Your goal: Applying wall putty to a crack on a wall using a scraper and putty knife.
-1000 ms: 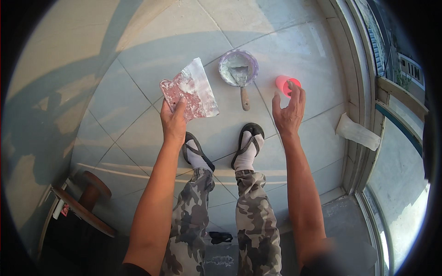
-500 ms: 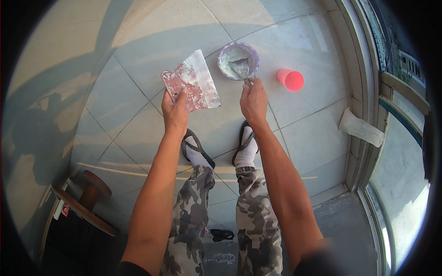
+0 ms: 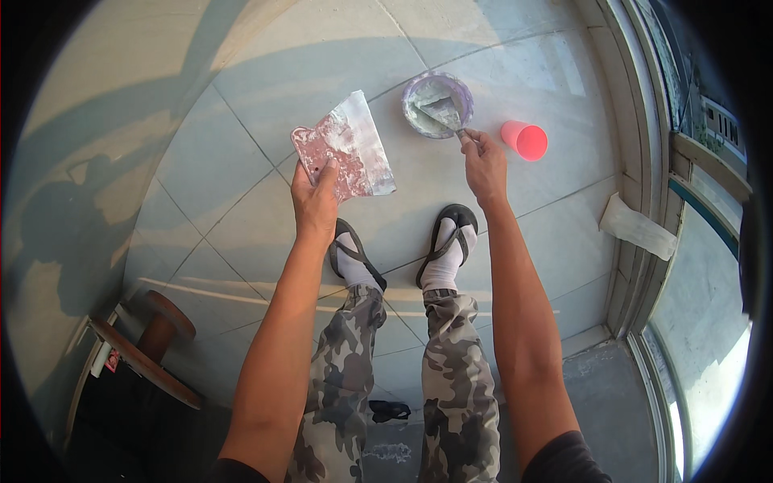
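Pale floor tiles [image 3: 241, 233] carry a small purple bowl [image 3: 437, 105] of grey paste and a pink cup [image 3: 525, 140] lying just beyond and to the right of the right hand [image 3: 485, 167], whose grip is closed on the handle of a putty knife [image 3: 448, 117] so that the blade can be dipped into the bowl. A broad plaster-smeared scraper [image 3: 346, 150] is clamped at its near edge by the left hand [image 3: 316, 201] and kept flat, face up, apparently as a carrying board. The knife's long axis runs from the grip up and leftward into the paste; the scraper's blade points away from its grip, up and to the right.
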Demonstrator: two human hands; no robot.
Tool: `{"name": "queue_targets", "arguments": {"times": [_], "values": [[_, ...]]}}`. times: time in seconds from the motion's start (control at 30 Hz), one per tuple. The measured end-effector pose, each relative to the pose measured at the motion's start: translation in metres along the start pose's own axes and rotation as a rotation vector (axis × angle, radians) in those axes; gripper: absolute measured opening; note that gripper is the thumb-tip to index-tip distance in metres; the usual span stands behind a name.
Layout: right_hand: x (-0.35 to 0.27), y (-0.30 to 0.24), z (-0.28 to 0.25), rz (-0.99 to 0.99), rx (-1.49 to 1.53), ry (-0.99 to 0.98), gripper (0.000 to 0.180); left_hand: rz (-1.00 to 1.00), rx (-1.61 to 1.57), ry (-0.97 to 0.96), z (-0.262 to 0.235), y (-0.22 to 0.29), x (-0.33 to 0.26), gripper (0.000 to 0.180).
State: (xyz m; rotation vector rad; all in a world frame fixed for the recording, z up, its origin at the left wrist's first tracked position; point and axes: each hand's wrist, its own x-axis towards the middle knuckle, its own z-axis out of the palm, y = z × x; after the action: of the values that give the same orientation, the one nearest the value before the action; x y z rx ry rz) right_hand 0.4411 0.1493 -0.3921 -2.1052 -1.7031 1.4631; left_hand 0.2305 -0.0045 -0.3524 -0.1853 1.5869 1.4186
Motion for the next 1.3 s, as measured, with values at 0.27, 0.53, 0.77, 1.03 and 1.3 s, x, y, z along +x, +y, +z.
{"name": "queue_targets", "arguments": {"times": [0.27, 0.53, 0.77, 1.03, 1.3], "values": [[-0.036, -0.001, -0.047, -0.043, 0.205, -0.131, 0.036, -0.036, -0.107, -0.021, 0.0, 0.023, -0.015, 0.034], [-0.14, -0.08, -0.118, -0.1, 0.639, -0.27, 0.032, -0.084, -0.266, -0.234, 0.033, 0.125, -0.091, 0.041], [-0.278, -0.22, -0.219, -0.337, 0.696, -0.319, 0.033, -0.085, -0.352, -0.349, 0.069, 0.278, -0.228, 0.041], [-0.426, -0.365, -0.34, -0.937, 0.347, -0.032, 0.034, 0.02, -0.397, -0.535, 0.11, 0.445, -0.446, 0.04], [-0.519, -0.385, -0.398, -1.47, 0.091, 0.554, 0.052, 0.245, -0.303, -0.668, 0.114, 0.498, -0.613, 0.037]]}}
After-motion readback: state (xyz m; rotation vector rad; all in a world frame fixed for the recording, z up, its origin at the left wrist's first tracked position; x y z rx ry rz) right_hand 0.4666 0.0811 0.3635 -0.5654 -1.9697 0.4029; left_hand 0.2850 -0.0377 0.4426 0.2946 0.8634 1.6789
